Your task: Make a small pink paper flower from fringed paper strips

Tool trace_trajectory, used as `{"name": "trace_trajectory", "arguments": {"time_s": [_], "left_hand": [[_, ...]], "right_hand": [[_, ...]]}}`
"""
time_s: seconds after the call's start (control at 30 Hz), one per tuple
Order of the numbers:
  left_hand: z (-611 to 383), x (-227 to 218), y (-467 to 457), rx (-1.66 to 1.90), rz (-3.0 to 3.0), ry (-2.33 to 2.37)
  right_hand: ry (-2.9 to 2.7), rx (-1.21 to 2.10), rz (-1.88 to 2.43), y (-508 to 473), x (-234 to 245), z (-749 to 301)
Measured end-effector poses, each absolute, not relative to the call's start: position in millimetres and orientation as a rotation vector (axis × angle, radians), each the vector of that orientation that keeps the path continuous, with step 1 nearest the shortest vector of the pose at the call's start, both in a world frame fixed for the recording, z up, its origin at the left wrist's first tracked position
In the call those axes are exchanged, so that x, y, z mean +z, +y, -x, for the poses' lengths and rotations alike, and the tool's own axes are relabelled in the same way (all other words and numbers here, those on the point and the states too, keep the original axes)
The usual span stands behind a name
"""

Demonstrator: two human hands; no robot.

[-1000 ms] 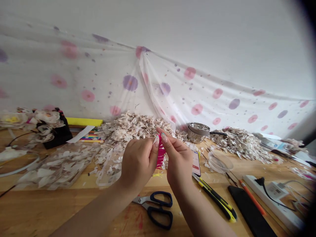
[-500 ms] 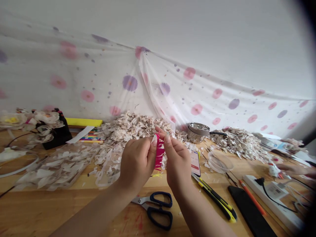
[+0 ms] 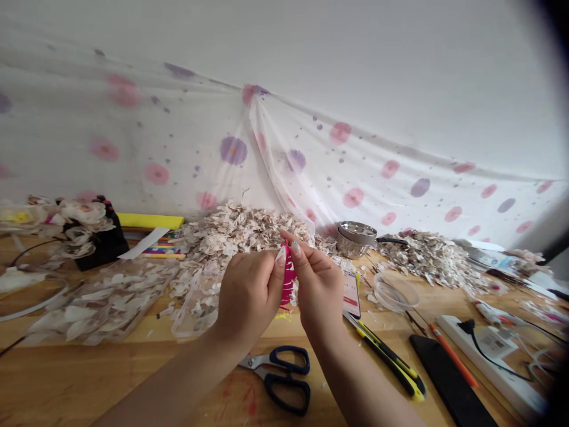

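My left hand (image 3: 251, 290) pinches a magenta strip (image 3: 289, 282), cut into a fringe along one side, between thumb and fingers. From the other side, my right hand (image 3: 320, 286) pinches the strip's upper end, its thumb close to the left thumb. The strip hangs down between both hands, partly covered by them; whether it is paper or cloth I cannot tell. Yellow fringe-like bits (image 3: 283, 315) show just below it. Nearer to me, between my forearms, dark-blue-handled scissors (image 3: 288, 379) lie on the wooden table (image 3: 178, 379).
Behind my hands rises a heap of pale dried petals (image 3: 235, 228). A yellow-black utility knife (image 3: 389, 359), a black phone-like slab (image 3: 448, 379), a power strip (image 3: 493, 362) and a glue gun (image 3: 489, 311) lie right. A metal pot (image 3: 355, 240) stands behind.
My hands have drawn slightly closer together, covering more of the strip. At the far right, another person's hand has left the view, and the glue gun there has shifted.
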State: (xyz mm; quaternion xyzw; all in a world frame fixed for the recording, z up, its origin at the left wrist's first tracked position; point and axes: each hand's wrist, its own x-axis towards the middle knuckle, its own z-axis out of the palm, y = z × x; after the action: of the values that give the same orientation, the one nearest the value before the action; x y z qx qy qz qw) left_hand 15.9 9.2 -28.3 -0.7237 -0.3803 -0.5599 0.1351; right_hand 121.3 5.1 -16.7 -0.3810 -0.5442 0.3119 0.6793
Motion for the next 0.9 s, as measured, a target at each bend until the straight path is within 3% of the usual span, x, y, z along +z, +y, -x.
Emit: {"name": "trace_trajectory", "arguments": {"time_s": [0.4,0.9], "left_hand": [[-14.9,-27.7,8.5,-1.806,2.161,-1.274],[-4.6,-15.6,9.9,-1.848,2.325,-1.203]], "right_hand": [[-1.095,0.893,0.783,8.3,-14.0,-119.9],[-1.266,0.589,0.816,14.9,-8.8,-133.8]]}}
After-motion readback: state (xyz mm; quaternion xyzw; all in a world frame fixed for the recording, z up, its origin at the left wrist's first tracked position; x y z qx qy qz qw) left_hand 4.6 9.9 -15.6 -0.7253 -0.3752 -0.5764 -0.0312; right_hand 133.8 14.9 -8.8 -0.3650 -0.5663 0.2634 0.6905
